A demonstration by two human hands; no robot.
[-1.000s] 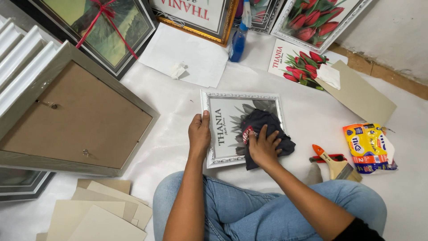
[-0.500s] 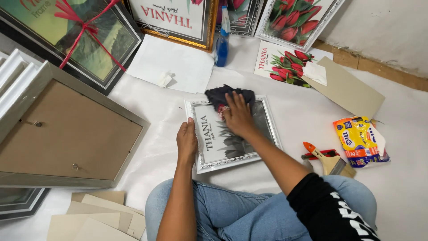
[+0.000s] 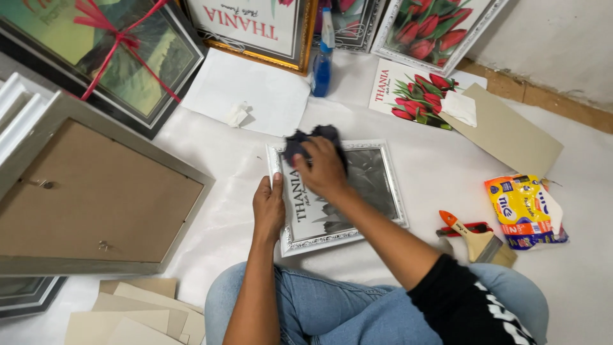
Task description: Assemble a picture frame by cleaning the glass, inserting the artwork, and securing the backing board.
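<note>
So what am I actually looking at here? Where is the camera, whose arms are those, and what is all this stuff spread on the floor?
The camera sits on a person's head and looks down, so the two bare arms and the jeans-clad knees at the bottom are that person's own. No machine is involved.

The left hand grips the left edge of a small silver-white ornate picture frame lying flat on the white sheet. The right hand presses a dark crumpled cloth onto the frame's glass near its top left corner.

Around it lie a blue spray bottle, a tulip print, a sheet of beige cardboard, an orange-handled paintbrush, a yellow snack packet, and a large frame lying face down, brown backing up.
</note>
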